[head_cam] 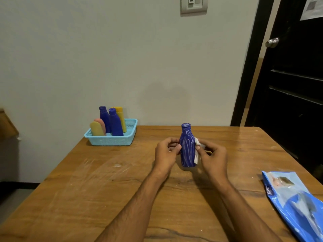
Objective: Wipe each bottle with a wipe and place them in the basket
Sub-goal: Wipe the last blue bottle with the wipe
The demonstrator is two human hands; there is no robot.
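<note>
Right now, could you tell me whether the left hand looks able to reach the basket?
Probably yes. The table between the left hand and the blue basket is bare, so nothing blocks the way, but that hand is holding the blue bottle that the right hand wipes.

This looks like a room in a home. A worn wooden table (pixel 87 189) stands against a plain pale wall (pixel 104 58). Above the table, high on that wall, sits a light switch plate (pixel 194 5). Right of the table is a dark panelled door (pixel 297 102) with a round metal knob (pixel 271 42) and a paper sheet (pixel 312 7) stuck near its top.
</note>
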